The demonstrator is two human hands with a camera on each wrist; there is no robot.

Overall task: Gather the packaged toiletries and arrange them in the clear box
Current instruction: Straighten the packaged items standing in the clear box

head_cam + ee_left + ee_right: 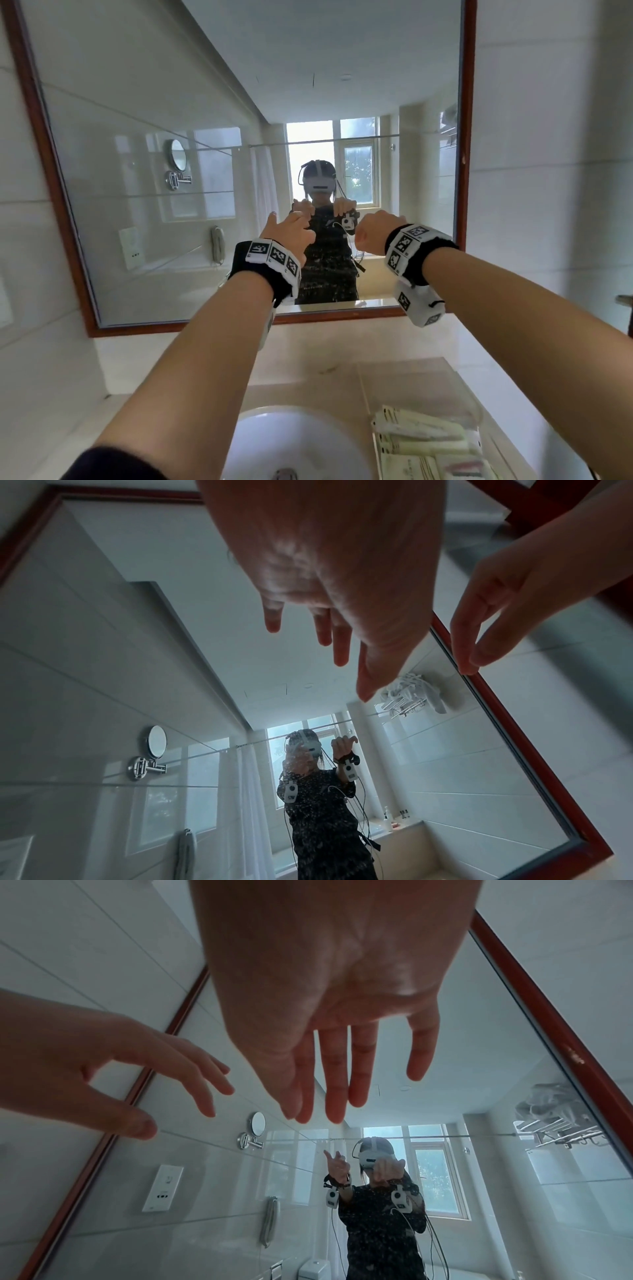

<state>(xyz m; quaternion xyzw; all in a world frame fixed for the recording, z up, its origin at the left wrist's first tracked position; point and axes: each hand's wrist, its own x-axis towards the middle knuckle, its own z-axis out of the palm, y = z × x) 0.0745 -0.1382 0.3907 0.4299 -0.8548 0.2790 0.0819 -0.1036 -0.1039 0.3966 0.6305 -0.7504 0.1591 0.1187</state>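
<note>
**Both hands raised and empty before the mirror; toiletries lay in the box**

Your left hand (pixel 286 233) and right hand (pixel 371 231) were held up at chest height in front of the mirror (pixel 102 137), apart from each other and touching nothing. Both wrist views showed the fingers extended and relaxed, palms bare. The packaged toiletries (pixel 424 442), pale sachets with printed fronts, lay stacked flat inside the clear box (pixel 411 377), filling its near portion; the far portion showed only bare base. That box stood on the beige countertop (pixel 308 349) just right of the white basin (pixel 291 442), well below both hands. Tagged bands circled each wrist. Your reflection stood in the red-brown-framed glass, with a window (pixel 356 171) behind it.
</note>
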